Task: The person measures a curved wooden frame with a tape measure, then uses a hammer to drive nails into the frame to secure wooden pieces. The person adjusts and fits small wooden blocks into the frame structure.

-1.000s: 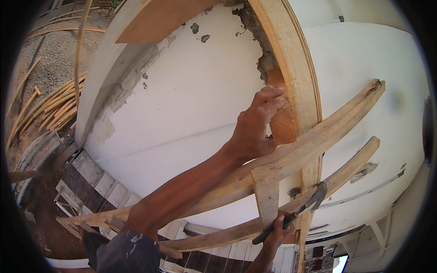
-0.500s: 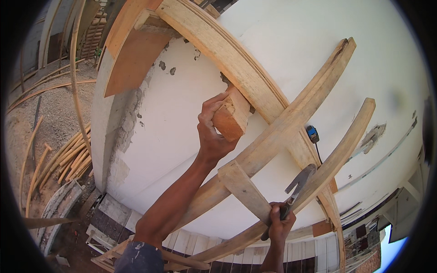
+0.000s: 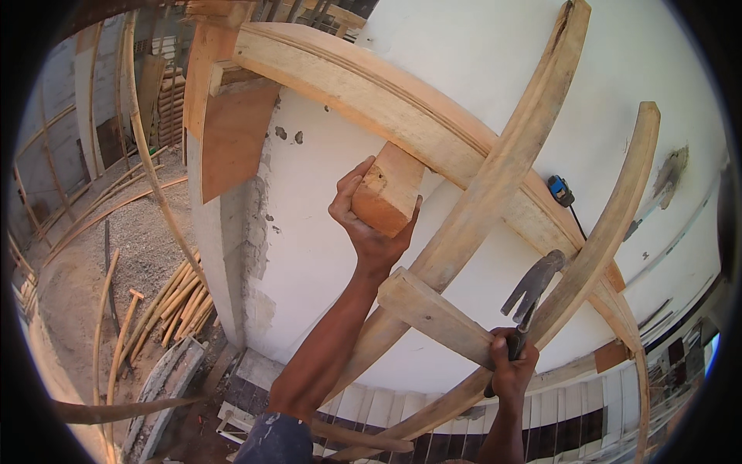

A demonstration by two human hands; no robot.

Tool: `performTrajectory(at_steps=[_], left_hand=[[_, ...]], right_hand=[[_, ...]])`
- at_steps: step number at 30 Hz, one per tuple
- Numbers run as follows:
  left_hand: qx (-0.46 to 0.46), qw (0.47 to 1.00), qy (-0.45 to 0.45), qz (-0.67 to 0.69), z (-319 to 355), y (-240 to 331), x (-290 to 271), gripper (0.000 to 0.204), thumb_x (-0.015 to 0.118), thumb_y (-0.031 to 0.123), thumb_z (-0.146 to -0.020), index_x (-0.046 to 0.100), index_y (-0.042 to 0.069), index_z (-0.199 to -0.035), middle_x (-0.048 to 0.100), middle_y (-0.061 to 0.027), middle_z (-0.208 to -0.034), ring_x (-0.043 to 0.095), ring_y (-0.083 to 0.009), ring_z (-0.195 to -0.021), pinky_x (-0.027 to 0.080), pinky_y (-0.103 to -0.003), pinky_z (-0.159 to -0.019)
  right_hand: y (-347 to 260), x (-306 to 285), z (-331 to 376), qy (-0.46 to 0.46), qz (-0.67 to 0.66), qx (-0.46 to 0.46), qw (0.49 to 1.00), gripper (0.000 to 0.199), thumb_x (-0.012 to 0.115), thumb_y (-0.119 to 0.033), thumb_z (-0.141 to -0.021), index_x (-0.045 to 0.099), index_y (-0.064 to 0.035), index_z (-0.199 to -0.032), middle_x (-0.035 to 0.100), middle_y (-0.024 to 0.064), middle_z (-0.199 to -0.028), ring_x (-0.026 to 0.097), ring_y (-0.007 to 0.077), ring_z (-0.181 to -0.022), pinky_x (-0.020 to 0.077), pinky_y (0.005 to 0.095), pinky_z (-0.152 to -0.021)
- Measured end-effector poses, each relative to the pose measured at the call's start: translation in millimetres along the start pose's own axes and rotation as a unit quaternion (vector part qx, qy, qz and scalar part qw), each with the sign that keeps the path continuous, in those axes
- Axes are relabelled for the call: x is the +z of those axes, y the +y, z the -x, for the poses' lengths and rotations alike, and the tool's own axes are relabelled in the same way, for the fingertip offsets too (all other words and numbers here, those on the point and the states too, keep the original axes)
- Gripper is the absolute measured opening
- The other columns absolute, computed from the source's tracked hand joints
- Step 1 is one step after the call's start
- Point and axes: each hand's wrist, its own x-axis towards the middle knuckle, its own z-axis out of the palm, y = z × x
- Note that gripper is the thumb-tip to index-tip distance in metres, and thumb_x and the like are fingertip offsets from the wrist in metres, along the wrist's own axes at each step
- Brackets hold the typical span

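Head view: left hand (image 3: 369,224) raised, grip clamped on wood block (image 3: 388,189); right hand (image 3: 512,367) grip clamped on hammer (image 3: 530,290).

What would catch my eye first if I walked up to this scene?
Probably the left hand at the centre, pressing a short wooden block up under a long timber beam against the white wall. Lower right, the right hand grips a claw hammer beside crossed wooden battens.
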Motion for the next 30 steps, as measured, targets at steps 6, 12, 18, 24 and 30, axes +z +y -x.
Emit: performTrajectory(at_steps=[6,12,18,24,30], left_hand=[[-0.016,0.999,-0.029,0.023,-3.8,3.3,-3.0,0.081,0.081,-0.004,-0.074,0.023,0.008,-0.130,0.039,-0.0212,-0.139,0.044,-0.0285,-0.131,0.043,-0.041,-0.110],[-0.027,1.000,0.006,-0.015,1.6,0.1,-5.3,0.085,0.087,0.004,-0.071,0.028,0.011,-0.132,0.049,-0.0169,-0.138,0.054,-0.0282,-0.125,0.051,-0.039,-0.101],[-0.118,0.991,0.042,0.048,1.8,7.8,-4.4,0.085,0.091,0.010,-0.067,0.036,0.009,-0.131,0.055,-0.0124,-0.136,0.059,-0.0273,-0.122,0.056,-0.039,-0.096],[-0.133,0.990,0.031,0.047,1.6,6.3,-6.8,0.077,0.093,0.014,-0.064,0.046,0.007,-0.124,0.058,-0.0115,-0.133,0.061,-0.0252,-0.122,0.055,-0.038,-0.102],[-0.129,0.989,0.039,0.058,3.9,3.8,-5.7,0.076,0.093,0.015,-0.064,0.045,0.007,-0.123,0.061,-0.0105,-0.130,0.062,-0.0253,-0.119,0.053,-0.039,-0.104]], right_hand=[[-1.5,0.5,-1.3,-0.018,-0.004,-0.035,0.999,0.026,0.068,-0.027,-0.093,0.066,-0.0017,-0.093,0.064,0.0019,-0.080,0.054,0.0099,-0.072,0.0445,0.0275,-0.068],[4.7,-1.6,-4.1,-0.051,0.057,-0.075,0.994,0.040,0.066,-0.040,-0.095,0.067,-0.0006,-0.100,0.066,0.0066,-0.093,0.058,0.0168,-0.089,0.0452,0.0326,-0.084],[10.2,-2.9,-1.6,-0.035,0.105,-0.084,0.990,0.040,0.063,-0.037,-0.098,0.065,0.0020,-0.102,0.063,0.0038,-0.091,0.055,0.0137,-0.085,0.0439,0.0299,-0.081],[11.7,1.7,-2.6,-0.019,0.117,-0.099,0.988,0.034,0.061,-0.032,-0.099,0.063,0.0012,-0.097,0.057,0.0003,-0.083,0.050,0.0112,-0.077,0.0409,0.0254,-0.074],[9.8,7.6,1.6,-0.002,0.107,-0.122,0.987,0.032,0.059,-0.031,-0.101,0.058,-0.0009,-0.090,0.045,-0.0043,-0.074,0.038,0.0064,-0.069,0.0309,0.0219,-0.062]])
